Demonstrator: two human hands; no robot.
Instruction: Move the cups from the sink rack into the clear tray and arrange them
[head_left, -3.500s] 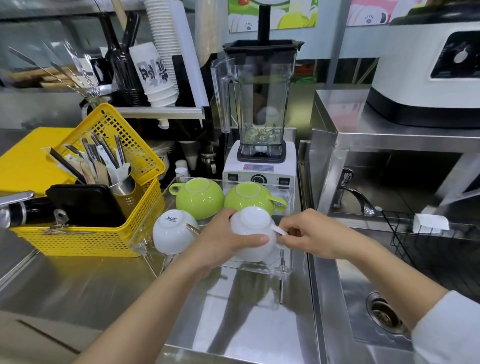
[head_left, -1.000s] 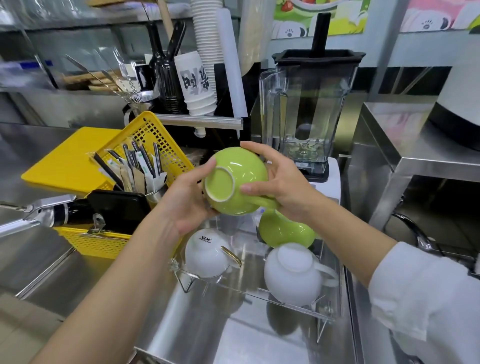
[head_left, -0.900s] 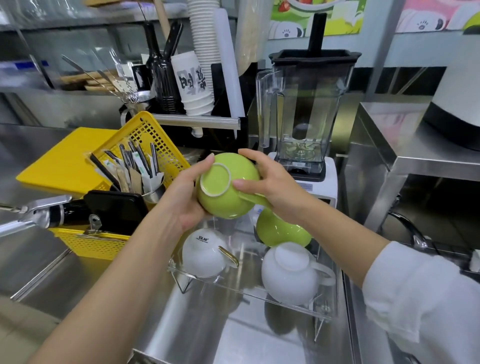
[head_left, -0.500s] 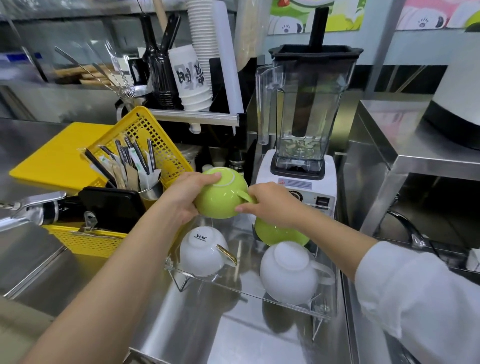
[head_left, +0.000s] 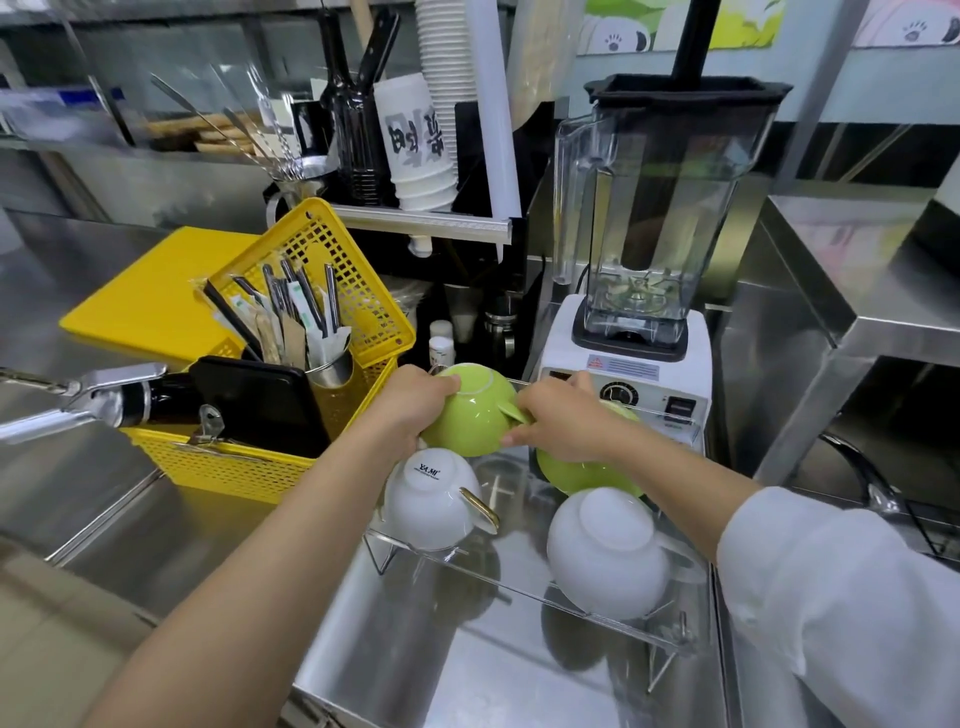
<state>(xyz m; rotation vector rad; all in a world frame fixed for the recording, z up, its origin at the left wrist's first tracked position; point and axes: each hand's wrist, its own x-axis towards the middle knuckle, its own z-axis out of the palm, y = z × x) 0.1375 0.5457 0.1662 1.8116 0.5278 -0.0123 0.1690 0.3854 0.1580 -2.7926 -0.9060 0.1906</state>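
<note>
A green cup (head_left: 470, 415) is upside down at the back left of the clear tray (head_left: 524, 577). My left hand (head_left: 410, 402) grips its left side and my right hand (head_left: 558, 421) pinches its handle. A second green cup (head_left: 587, 475) sits upside down behind my right hand, partly hidden by it. In the tray's front row stand a white cup with a gold handle (head_left: 434, 499) on the left and a plain white cup (head_left: 608, 551) on the right, both upside down.
A yellow basket (head_left: 291, 415) with cutlery and a black holder stands just left of the tray. A blender (head_left: 644, 270) stands right behind it. A steel shelf (head_left: 841, 291) and the sink rack (head_left: 883, 499) lie to the right. Stacked paper cups (head_left: 415, 135) stand at the back.
Both hands lifted the left green cup from the tray, turned it over in the air, and have brought it back down, upside down, to the tray's back left.
</note>
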